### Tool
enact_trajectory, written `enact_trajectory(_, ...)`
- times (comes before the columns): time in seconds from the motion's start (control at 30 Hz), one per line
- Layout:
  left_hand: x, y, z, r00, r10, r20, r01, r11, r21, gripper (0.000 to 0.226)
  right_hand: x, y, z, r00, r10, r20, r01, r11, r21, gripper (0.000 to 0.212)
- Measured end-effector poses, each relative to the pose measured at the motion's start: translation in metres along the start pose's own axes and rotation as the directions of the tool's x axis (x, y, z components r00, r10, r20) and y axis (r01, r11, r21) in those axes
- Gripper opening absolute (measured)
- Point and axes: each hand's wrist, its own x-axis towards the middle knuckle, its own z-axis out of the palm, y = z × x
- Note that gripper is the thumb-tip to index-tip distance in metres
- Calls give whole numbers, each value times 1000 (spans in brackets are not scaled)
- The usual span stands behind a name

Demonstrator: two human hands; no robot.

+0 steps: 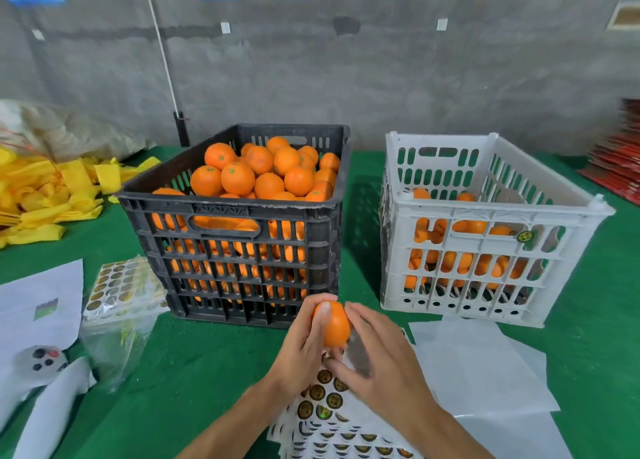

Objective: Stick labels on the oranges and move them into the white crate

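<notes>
My left hand (303, 346) grips an orange (334, 325) in front of the black crate (239, 223), thumb across its top. My right hand (377, 358) lies against the orange's right side, fingers spread and blurred; whether a label is under them is hidden. Below my hands lie sheets of round black-and-gold labels (325, 403). The black crate is heaped with oranges (263, 171). The white crate (481, 230) to its right holds several oranges low inside, and one label sticks to its front wall.
A clear bag with more label sheets (117, 285) lies left of the black crate. Yellow foam nets (52, 195) are piled at the far left. White papers (481, 365) lie before the white crate; a white sheet (38, 302) lies at the left edge. Green cloth covers the table (194, 358).
</notes>
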Motion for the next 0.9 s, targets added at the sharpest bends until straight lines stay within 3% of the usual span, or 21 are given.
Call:
enact_trajectory(0.1, 16, 50, 14, 995, 98, 0, -98, 994, -38, 42, 24, -12, -24, 971, 14, -240, -8, 1000, 27, 77)
enact_trajectory(0.23, 60, 134, 28, 974, 200, 107, -210, 973, 92, 48, 74, -3, -77, 872, -62, -486, 0, 992, -127, 70)
enact_trajectory(0.37, 111, 189, 40, 947, 281, 153, -314, 908, 276, 52, 122, 18, -123, 834, -23, -551, -113, 971, -211, 75)
enact_trajectory(0.5, 152, 210, 24, 926, 339, 168, -377, 789, 485, 44, 151, 40, -147, 866, 48, -499, -218, 932, -289, 65)
enact_trajectory(0.6, 188, 205, -20, 952, 296, 77, -255, 626, 737, 39, 160, 50, -138, 904, 103, -416, -213, 951, -226, 55)
enact_trajectory(0.7, 211, 187, -66, 996, 52, -76, 48, 411, 910, 44, 163, 54, -121, 942, 152, -300, -222, 951, -216, 53)
enact_trajectory(0.77, 220, 175, -95, 973, -104, -206, 226, 247, 942, 50, 165, 55, -108, 948, 107, -298, -208, 920, -331, 54)
enact_trajectory(0.83, 228, 161, -124, 942, -178, -285, 315, 172, 933, 54, 167, 56, -98, 936, 49, -349, -198, 892, -407, 58)
enact_trajectory(0.9, 235, 151, -144, 916, -224, -332, 372, 173, 912, 64, 169, 60, -92, 910, 19, -415, -211, 882, -422, 56)
